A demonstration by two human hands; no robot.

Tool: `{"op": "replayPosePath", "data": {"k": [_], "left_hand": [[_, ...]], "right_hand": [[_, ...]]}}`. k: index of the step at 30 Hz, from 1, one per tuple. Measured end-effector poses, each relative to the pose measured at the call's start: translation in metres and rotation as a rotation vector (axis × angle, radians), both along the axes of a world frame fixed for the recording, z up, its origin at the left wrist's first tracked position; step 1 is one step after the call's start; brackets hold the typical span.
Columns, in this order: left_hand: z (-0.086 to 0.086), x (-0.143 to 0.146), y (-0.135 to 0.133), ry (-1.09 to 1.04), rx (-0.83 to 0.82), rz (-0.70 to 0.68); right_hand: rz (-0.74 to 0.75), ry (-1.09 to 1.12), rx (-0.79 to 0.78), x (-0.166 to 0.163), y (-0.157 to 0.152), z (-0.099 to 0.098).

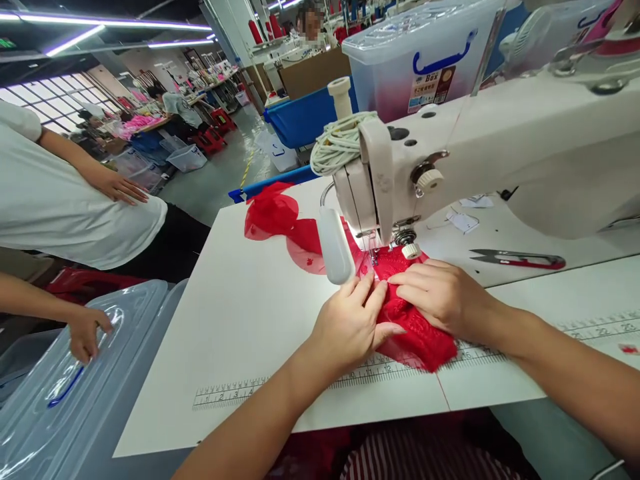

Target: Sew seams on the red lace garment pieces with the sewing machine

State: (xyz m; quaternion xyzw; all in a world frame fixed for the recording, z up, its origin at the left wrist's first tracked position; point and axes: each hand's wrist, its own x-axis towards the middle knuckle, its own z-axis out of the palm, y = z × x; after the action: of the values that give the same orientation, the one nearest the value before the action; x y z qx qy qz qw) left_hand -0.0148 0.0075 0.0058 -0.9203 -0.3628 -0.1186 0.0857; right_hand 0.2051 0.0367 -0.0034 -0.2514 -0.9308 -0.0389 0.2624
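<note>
Sheer red fabric with lace [417,337] lies bunched under the needle of a white sewing machine [377,193]. More of this fabric trails across the table to the far left. My left hand [347,323] rests on the fabric just in front of the presser foot [374,255], fingers stretched forward and thumb spread away. Its fingertips are beside a pale paddle-shaped attachment [336,247]. To the right, my right hand [443,297] has its fingers bent together on the gathered lace, gripping it; the thumb is hidden.
Thread snips [517,259] and paper tags [463,220] lie right of the needle. A printed ruler [235,393] runs along the front table edge. At left, a person's hand [89,332] touches a lidded plastic bin [135,313]. Another bin [415,50] stands behind the machine.
</note>
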Motion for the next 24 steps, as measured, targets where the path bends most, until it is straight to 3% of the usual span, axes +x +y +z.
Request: {"op": "replayPosePath", "data": {"k": [10, 24], "left_hand": [[0.006, -0.0025, -0.0001, 0.025, -0.027, -0.003], [0.0022, -0.0025, 0.0008, 0.035, -0.008, -0.005]], "right_hand": [[-0.061, 0.03, -0.018, 0.0002, -0.002, -0.0007], [-0.035, 0.012, -0.031, 0.0014, -0.0002, -0.0013]]}}
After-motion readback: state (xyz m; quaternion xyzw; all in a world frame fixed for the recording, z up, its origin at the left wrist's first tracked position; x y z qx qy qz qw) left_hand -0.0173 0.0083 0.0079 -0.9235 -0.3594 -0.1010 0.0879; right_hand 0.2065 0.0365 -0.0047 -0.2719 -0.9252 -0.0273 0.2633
